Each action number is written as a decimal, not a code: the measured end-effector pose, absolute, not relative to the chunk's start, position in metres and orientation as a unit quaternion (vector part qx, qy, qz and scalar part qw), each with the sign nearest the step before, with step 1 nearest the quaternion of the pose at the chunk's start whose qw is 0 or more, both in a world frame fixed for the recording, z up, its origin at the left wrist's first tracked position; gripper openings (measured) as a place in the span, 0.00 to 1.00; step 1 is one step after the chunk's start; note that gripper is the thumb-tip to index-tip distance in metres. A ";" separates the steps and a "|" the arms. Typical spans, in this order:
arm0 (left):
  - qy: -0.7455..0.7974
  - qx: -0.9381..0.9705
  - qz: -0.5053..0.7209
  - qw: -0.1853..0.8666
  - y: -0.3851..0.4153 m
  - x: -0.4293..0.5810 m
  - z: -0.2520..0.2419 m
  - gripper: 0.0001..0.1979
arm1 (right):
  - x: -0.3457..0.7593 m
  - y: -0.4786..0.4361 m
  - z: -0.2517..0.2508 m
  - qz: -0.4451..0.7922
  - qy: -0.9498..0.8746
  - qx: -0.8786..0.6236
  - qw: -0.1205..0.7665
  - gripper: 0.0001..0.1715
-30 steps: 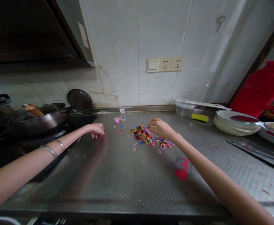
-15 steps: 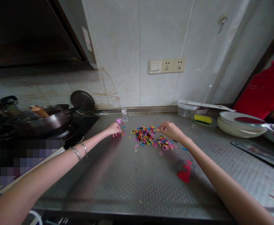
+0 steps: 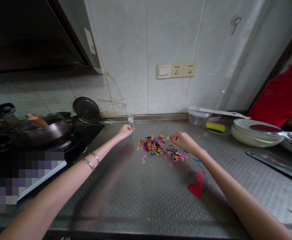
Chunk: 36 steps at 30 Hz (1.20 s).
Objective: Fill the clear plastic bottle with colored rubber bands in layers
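Note:
A pile of small, many-coloured elastic bands lies on the metal counter, with a smaller heap at its right. To the left of the pile, my left hand is closed, its fingertips beside a small clear bottle near the wall. What those fingers hold, if anything, is hidden. At the pile's right edge, my right hand has its fingers curled together. Something reddish shows at its fingertips, too small to name.
A pan stands on the stove at left. To the right are a clear tub, a yellow sponge, stacked white bowls and a knife. A red piece lies on the counter nearer me.
My left hand has moved forward and right, closer to the bottle. A pink object beside it and some bands below it no longer show. My right hand stays nearly in place.

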<state>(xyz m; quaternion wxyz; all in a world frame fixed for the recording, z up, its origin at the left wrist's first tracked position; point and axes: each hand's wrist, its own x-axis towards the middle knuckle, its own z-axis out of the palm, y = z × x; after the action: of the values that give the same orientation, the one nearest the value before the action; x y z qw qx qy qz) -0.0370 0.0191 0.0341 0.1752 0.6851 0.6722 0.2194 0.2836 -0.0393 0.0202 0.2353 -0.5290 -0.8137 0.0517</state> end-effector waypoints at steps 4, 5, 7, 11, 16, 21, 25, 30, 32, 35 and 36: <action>0.731 0.657 0.137 0.125 0.027 -0.078 0.040 0.11 | 0.283 -0.039 0.018 0.044 -0.823 -0.520 0.225 0.14; 0.734 0.654 0.119 0.142 0.027 -0.084 0.040 0.10 | 0.282 -0.039 0.018 0.043 -0.826 -0.518 0.221 0.14; 0.734 0.649 0.092 0.179 0.025 -0.090 0.039 0.09 | 0.282 -0.039 0.017 0.041 -0.827 -0.516 0.217 0.14; 0.725 0.644 0.081 0.231 0.022 -0.088 0.036 0.08 | 0.279 -0.040 0.015 0.041 -0.823 -0.523 0.218 0.14; 0.715 0.654 0.093 0.229 0.022 -0.080 0.034 0.04 | 0.277 -0.041 0.015 0.045 -0.824 -0.518 0.225 0.14; 0.704 0.661 0.107 0.238 0.023 -0.062 0.030 0.03 | 0.277 -0.040 0.012 0.055 -0.823 -0.517 0.227 0.14; 0.615 0.686 0.168 0.351 0.025 -0.046 0.028 0.08 | 0.272 -0.038 0.014 0.077 -0.823 -0.511 0.238 0.14; 0.603 0.710 0.192 0.309 0.034 -0.052 0.028 0.11 | 0.243 -0.029 0.032 0.070 -0.846 -0.478 0.225 0.14; 0.639 0.713 0.205 0.201 0.040 -0.060 0.023 0.08 | 0.221 -0.023 0.039 0.052 -0.861 -0.470 0.189 0.14; 0.631 0.744 0.205 0.075 0.048 -0.069 0.012 0.07 | 0.180 -0.013 0.045 0.011 -0.883 -0.448 0.142 0.14; 0.623 0.755 0.200 0.051 0.049 -0.070 0.008 0.07 | 0.166 -0.010 0.045 0.000 -0.888 -0.444 0.123 0.14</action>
<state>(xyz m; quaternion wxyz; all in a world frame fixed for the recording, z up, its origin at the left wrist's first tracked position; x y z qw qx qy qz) -0.0696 0.0494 0.0083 0.0509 0.7546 0.6230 0.1999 0.1658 -0.0098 0.0448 0.1232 -0.4436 -0.8877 0.0001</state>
